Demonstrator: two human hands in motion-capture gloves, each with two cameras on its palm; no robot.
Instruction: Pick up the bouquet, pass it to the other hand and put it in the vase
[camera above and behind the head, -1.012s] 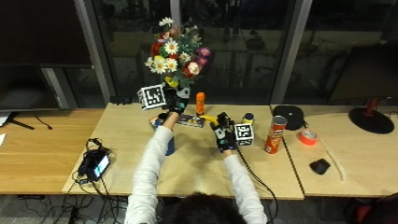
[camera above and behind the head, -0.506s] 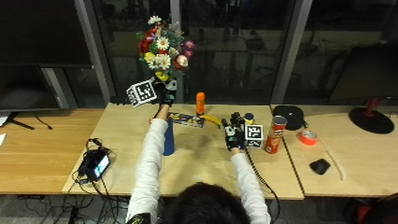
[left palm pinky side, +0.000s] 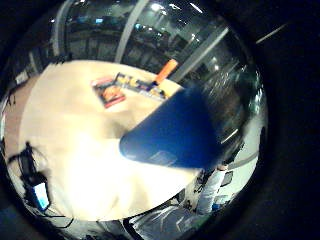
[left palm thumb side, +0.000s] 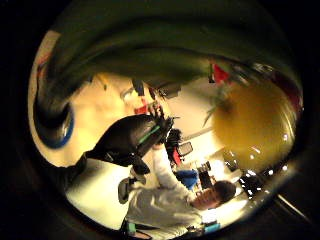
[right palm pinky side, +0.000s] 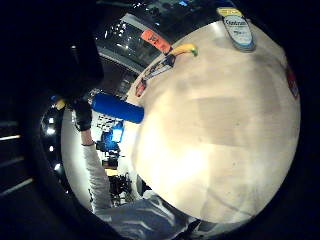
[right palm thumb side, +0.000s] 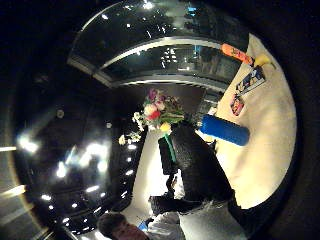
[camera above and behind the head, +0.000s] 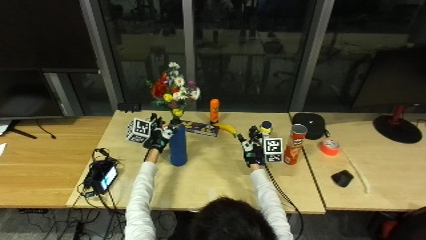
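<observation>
Standing bouquet (camera above and behind the head: 174, 90) in vase (camera above and behind the head: 178, 146)

The stems of the bouquet (camera above and behind the head: 174, 92) are hidden behind the left hand (camera above and behind the head: 158, 138) and the top of the blue vase (camera above and behind the head: 178, 146), so whether they sit inside the vase mouth cannot be told. The left hand's fingers are too small in the outside view to read. In the left thumb-side palm view the bouquet's stems are a green smear across twelve o'clock and one bloom is a yellow blur at three o'clock. In the left little-finger-side view the vase is blurred and its top is cut off toward three o'clock. The person's head (camera above and behind the head: 231, 221) is cut by the outside view's six o'clock edge.
</observation>
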